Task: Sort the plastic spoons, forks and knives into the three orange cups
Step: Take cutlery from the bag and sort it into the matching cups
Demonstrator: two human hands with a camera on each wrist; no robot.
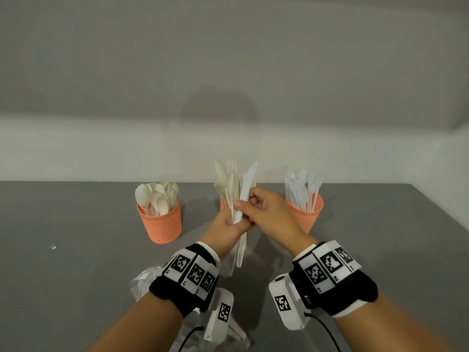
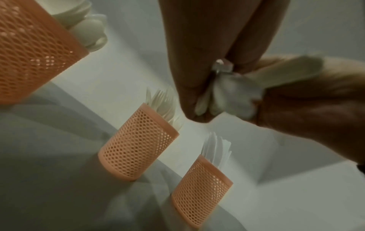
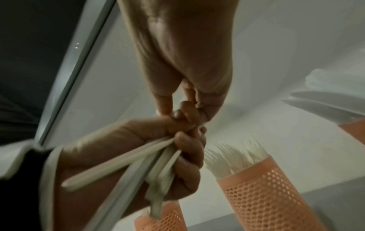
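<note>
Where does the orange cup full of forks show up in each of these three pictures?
Head: the fork cup is at centre, mostly hidden behind the left hand.
Left wrist: centre, below the hand.
Right wrist: lower right.
Shared landmark: the cutlery bundle gripped by the left hand.

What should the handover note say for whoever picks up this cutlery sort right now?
Left hand grips a mixed bunch of plastic cutlery upright over the grey table.
Right hand pinches a white plastic knife in that bunch.
Done: left orange mesh cup holds spoons, middle orange mesh cup forks, right orange mesh cup knives.
Left: sort the held bunch.
</note>
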